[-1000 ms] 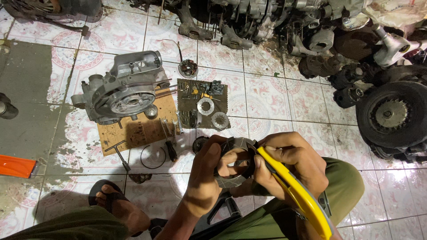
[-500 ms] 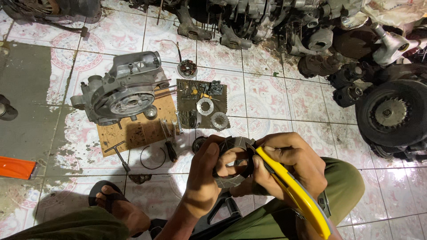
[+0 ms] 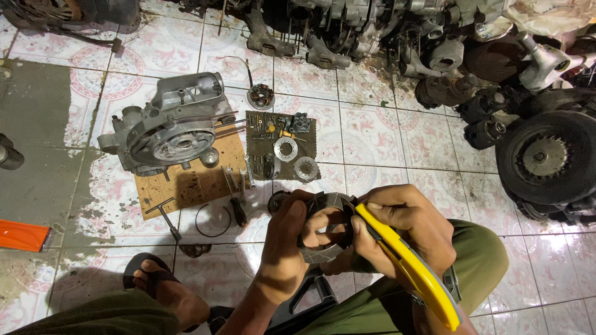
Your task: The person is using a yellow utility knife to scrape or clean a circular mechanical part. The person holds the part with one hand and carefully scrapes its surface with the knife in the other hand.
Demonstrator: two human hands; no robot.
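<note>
Round metal clutch part is held near centre over the lap, gripped by left hand; yellow-handled pliers are clasped in right hand, tip worked into the part. Since a second ago almost nothing is changed, grip and tool held in place, so work is judged ongoing. Farther left an engine casing on a wooden board; dark tray of small parts just beyond the hands; tyre far right; nothing is blocking

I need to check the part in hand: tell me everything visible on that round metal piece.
The round metal part is a grey, dull disc with radial ribs along its lower rim, held over the lap. The left hand grips its left edge; the right hand presses a yellow-handled tool against its centre. Fingers hide most of its face.
</note>
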